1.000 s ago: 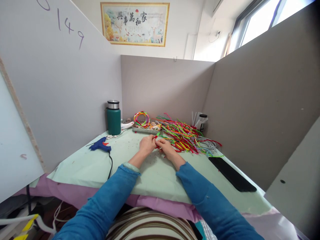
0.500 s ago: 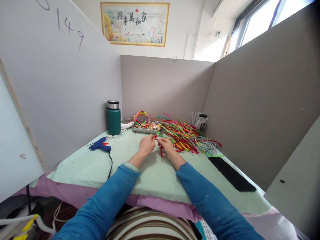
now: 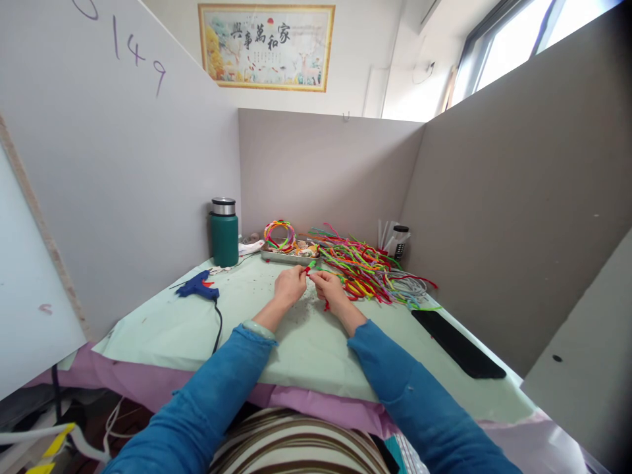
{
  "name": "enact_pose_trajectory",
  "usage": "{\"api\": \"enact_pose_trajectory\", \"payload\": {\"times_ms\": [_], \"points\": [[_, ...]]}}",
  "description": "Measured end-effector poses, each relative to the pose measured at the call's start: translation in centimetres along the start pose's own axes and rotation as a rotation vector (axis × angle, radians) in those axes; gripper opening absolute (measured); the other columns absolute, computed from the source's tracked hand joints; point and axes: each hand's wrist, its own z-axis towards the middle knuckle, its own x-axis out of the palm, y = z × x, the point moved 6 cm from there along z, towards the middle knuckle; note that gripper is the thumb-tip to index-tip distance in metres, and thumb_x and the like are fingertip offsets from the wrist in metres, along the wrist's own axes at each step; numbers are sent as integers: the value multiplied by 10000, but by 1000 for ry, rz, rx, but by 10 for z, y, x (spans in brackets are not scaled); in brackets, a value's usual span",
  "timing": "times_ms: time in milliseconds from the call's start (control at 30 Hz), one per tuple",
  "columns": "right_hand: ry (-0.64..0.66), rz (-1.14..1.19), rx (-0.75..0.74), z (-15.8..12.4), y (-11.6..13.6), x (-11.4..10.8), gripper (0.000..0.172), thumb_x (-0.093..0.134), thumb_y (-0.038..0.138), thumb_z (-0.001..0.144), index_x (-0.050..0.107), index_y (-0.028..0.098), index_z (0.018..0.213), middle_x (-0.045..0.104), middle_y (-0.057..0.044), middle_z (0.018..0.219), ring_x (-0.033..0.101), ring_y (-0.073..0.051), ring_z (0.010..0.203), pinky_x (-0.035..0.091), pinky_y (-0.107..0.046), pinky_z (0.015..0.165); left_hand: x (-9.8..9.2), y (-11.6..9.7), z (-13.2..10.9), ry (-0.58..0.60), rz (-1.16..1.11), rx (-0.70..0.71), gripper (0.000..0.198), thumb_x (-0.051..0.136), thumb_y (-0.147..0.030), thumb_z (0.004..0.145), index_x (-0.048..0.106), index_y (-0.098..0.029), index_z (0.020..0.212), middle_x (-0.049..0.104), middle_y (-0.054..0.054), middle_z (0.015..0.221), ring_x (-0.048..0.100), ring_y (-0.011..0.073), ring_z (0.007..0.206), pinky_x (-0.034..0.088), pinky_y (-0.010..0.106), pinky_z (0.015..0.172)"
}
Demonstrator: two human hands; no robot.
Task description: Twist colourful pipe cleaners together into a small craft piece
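Over the middle of the table, my left hand [image 3: 291, 284] pinches a small piece wound in red and green fuzzy cord [image 3: 311, 266], whose green end points up and right. Close on its right, my right hand [image 3: 328, 288] has its fingertips closed on the red fuzzy cord [image 3: 326, 305], and a short red end shows below them. The fingertips of both hands nearly touch. A heap of multicoloured fuzzy cords [image 3: 365, 260] lies just behind and right of my right hand.
A metal tray [image 3: 289, 257] holds coloured rings and small pieces. At the left are a green bottle [image 3: 224, 237] and a blue glue gun [image 3: 198, 286] with a black cable. A black flat object [image 3: 459, 343] lies right, and a black-lidded jar [image 3: 399, 242] stands behind the heap.
My right hand has shifted slightly left and up, closer to my left hand. Less of the red cord hangs in view below the hands.
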Motion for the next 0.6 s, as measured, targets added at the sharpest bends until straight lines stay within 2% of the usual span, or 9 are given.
{"api": "enact_pose_trajectory", "payload": {"times_ms": [300, 600], "points": [[30, 48, -53, 1, 3, 1, 313, 651, 450, 659, 489, 182, 662, 309, 82, 491, 207, -43, 389, 136, -221, 391, 1, -3, -2, 11, 65, 41, 342, 365, -334, 882, 637, -225, 1059, 689, 90, 977, 620, 199, 916, 432, 272, 770], [-63, 5, -61, 3, 2, -5, 346, 638, 463, 650, 431, 191, 595, 332, 67, 483, 236, -48, 389, 156, -223, 385, 3, -8, -6, 72, 110, 107, 341, 372, -320, 870, 637, -233, 1066, 690, 92, 968, 625, 203, 904, 433, 275, 769]]}}
